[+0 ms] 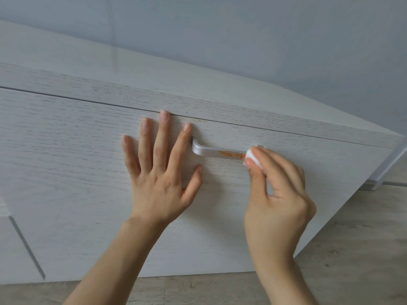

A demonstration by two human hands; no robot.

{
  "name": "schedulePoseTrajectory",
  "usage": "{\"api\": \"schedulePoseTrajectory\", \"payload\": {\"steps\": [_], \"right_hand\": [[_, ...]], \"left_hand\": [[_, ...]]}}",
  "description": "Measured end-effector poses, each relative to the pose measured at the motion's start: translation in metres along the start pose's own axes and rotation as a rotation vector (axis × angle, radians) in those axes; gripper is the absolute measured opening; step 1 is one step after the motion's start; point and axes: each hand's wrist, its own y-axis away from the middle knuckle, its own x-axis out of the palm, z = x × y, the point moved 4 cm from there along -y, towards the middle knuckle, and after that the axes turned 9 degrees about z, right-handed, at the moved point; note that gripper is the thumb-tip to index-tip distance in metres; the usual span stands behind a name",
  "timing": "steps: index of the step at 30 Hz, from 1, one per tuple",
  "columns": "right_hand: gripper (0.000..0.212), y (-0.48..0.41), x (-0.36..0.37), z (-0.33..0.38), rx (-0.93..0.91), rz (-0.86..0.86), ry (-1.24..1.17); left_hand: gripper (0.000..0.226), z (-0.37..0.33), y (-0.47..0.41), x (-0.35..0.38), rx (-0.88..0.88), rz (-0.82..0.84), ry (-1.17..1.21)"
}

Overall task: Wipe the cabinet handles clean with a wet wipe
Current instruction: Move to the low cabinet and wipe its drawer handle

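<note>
- Pinching the small white wad of wet wipe (253,155) between thumb and fingertips, the right hand (278,194) held it against the right part of the brushed silver metal bar handle (207,151).
- The wipe looked soft, light and limp, probably slick when damp. A bunched grip close to the rubbing face seemed best.
- The handle looked rigid and fixed. Its long axis ran left to right across the panel, and its left end bent back into it.
- An orange smear (231,154) lay on the bar just left of the wipe.
- The left hand (158,175) lay flat with fingers spread on the white wood-grain cabinet front (66,155), just left of the handle.
</note>
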Motion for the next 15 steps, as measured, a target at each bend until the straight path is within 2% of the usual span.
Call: {"api": "schedulePoseTrajectory", "payload": {"steps": [8, 12, 15], "right_hand": [[0.017, 0.0029, 0.0007, 0.0019, -0.012, 0.036, 0.008], [0.018, 0.0014, -0.0066, -0.0020, 0.029, -0.023, -0.023], [0.016, 0.0029, 0.0001, 0.0038, -0.018, -0.002, 0.012]], "left_hand": [[0.068, -0.0005, 0.0001, 0.0000, -0.005, -0.003, 0.008], [0.068, 0.0000, 0.0004, -0.0003, -0.002, -0.002, 0.012], [0.068, -0.0003, 0.0000, 0.0003, 0.003, -0.009, 0.004]]}}
